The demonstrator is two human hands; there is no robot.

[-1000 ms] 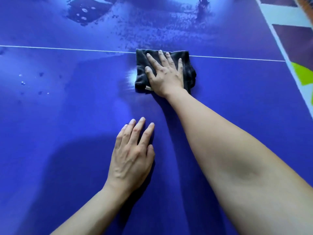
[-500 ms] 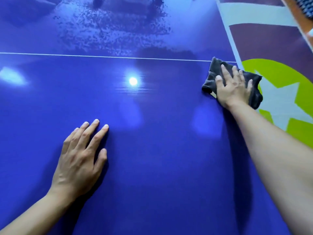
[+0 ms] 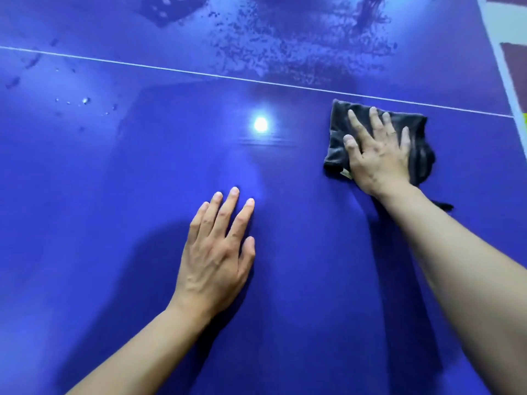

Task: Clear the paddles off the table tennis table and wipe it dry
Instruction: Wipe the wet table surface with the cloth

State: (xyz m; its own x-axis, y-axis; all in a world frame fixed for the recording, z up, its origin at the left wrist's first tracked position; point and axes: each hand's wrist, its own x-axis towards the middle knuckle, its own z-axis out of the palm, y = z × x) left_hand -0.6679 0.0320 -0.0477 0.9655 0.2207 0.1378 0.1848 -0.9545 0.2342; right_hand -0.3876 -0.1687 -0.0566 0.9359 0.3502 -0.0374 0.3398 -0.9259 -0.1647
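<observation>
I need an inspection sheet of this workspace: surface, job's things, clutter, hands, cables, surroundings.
Surface: glossy blue table; wet patch beyond the white line, droplets far left.
Job's things: dark cloth flat on the table near the line; paddles not seen.
Clutter: nothing seen.
Hands: left hand flat on the table; right hand presses the cloth, fingers spread.
Cables: nothing seen.
Surroundings: patterned floor past the right edge.

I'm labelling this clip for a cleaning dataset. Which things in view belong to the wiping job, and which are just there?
Job: grey cloth under the right hand; table tennis table; water droplets; left hand flat on the table.
Just there: painted floor; lamp reflection.
</observation>
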